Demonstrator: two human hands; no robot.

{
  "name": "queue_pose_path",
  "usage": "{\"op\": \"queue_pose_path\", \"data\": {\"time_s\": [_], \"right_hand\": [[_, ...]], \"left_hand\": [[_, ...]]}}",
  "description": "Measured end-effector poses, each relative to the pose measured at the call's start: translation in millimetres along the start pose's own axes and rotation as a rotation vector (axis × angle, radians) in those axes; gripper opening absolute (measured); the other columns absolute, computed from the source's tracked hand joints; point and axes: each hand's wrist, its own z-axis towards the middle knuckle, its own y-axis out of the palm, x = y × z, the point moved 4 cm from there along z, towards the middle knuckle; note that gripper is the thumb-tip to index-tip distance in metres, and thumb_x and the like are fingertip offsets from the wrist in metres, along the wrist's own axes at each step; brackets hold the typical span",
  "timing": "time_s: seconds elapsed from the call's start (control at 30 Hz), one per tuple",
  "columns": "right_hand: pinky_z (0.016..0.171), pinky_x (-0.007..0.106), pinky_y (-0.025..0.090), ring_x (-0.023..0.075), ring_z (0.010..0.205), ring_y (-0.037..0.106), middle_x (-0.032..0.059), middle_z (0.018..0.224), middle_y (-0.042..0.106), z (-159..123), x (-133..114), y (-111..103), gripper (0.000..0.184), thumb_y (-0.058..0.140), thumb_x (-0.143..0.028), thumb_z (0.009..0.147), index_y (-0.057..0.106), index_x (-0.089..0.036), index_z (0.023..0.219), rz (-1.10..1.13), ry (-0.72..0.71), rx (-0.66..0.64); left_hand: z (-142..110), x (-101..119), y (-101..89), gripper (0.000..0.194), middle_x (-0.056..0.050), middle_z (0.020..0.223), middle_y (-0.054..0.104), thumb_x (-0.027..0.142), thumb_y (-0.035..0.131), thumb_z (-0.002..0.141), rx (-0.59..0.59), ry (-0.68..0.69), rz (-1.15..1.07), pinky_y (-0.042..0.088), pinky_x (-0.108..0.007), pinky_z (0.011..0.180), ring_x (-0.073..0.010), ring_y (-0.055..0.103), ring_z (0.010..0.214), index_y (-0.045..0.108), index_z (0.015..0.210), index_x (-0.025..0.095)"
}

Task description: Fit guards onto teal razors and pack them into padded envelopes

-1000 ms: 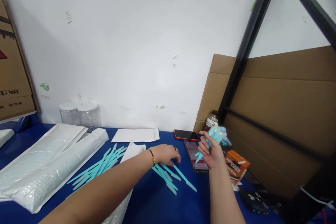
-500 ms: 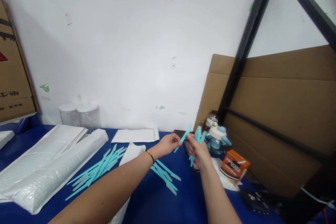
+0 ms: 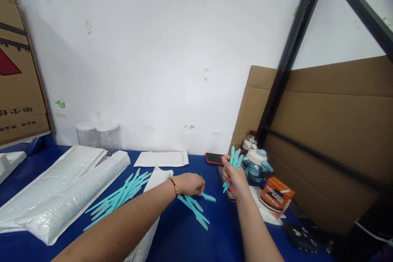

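Note:
My right hand (image 3: 236, 178) is closed around a bundle of slim turquoise eyebrow razors (image 3: 236, 157), which stand up out of the fist. Over the table's middle, my left hand (image 3: 193, 184) has its fingers pinched on one eyebrow razor (image 3: 208, 197); its wide end pokes out to the right. Just below that hand lie several loose eyebrow razors (image 3: 196, 213), partly hidden by it. A larger pile of the same razors (image 3: 123, 192) lies left of the forearm. A white padded mailer (image 3: 158, 176) runs beneath my left forearm.
Big white bubble mailers (image 3: 61, 188) cover the left side, before two clear jars (image 3: 108, 137). Another flat white mailer (image 3: 161, 158) lies by the wall. Around my right hand are phones (image 3: 214, 158), a teal bottle (image 3: 254, 166), an orange box (image 3: 276, 196) and a black pouch (image 3: 299, 237).
My left hand has moved down and left, away from my right hand, and now pinches a razor from the small group. The razor it held up earlier is no longer between its fingers.

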Motion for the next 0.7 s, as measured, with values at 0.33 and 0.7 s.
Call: {"op": "queue_pose_path", "data": {"time_s": [0.33, 0.7], "right_hand": [[0.033, 0.020, 0.017, 0.0058, 0.034, 0.025, -0.0087, 0.039, 0.032, -0.1, 23.3, 10.2, 0.030, 0.068, -0.047, 0.067, 0.054, -0.020, 0.067, -0.169, 0.061, 0.072], [0.032, 0.017, 0.016, 0.0029, 0.032, 0.024, -0.0105, 0.044, 0.032, 0.3, 8.7, 6.6, 0.025, 0.065, -0.040, 0.073, 0.053, -0.018, 0.077, 0.015, 0.010, -0.050]], "left_hand": [[11.1, 9.2, -34.0, 0.021, -0.002, 0.077, 0.062, 0.028, 0.063, 0.072, 0.400, -0.013, -0.641, 0.046, -0.022, 0.068, -0.0122, 0.058, 0.072, 0.059, 0.086, 0.013], [-29.3, -3.1, -4.3, 0.016, 0.000, 0.073, 0.058, 0.028, 0.074, 0.062, -0.149, 0.202, 0.044, 0.036, -0.020, 0.057, -0.0123, 0.052, 0.067, 0.068, 0.076, 0.021]]}}
